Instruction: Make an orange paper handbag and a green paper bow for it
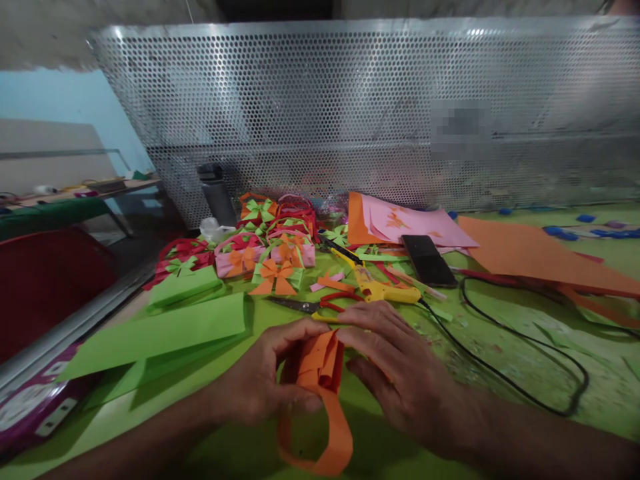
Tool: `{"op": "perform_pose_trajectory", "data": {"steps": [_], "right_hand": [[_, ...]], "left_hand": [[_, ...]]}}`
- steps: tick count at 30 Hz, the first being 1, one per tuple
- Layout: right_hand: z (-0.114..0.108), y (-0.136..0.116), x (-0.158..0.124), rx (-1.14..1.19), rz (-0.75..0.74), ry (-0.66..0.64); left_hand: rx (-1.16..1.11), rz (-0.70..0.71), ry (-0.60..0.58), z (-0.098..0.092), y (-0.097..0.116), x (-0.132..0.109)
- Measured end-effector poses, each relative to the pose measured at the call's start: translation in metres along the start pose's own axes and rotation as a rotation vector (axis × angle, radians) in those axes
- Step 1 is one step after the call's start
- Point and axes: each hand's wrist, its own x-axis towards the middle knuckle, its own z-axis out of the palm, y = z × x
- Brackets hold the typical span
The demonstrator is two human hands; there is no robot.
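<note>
A small orange paper bag (314, 363) lies between my hands at the front of the green table. Its looped paper strip handle (340, 437) hangs toward me. My left hand (265, 373) grips the bag's left side, thumb near and fingers at the far end. On the other side, the fingers of my right hand (400, 363) press against the bag's far right edge, partly hiding it. Just beyond my fingers lie scissors (305, 305) with red and yellow handles. Behind them is a yellow glue gun (383, 287) with a black cord.
Several finished paper bags with bows (275, 270) stand farther back, near a dark bottle (217, 193). Green paper sheets (170, 340) and a purple power strip (43, 407) lie left. A phone (429, 260) and orange sheets (540, 253) lie right. Perforated metal (310, 100) rises behind.
</note>
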Motion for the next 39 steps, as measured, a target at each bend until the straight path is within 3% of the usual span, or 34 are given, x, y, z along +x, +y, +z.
{"op": "perform_pose_trajectory", "data": {"steps": [5,19,28,39], "right_hand": [[-0.002,0.002,-0.001,-0.145,-0.062,-0.006],[-0.004,-0.003,-0.006,-0.440,-0.202,-0.135],[-0.005,0.003,0.007,0.240,0.254,-0.043],[-0.008,0.001,0.012,0.386,0.451,-0.141]], "left_hand": [[-0.021,-0.023,0.017,0.000,-0.006,0.000],[-0.116,-0.073,-0.025,0.005,0.001,0.004],[0.055,-0.091,-0.024,0.005,0.006,0.003],[0.117,-0.110,-0.073,0.005,0.007,0.002]]}}
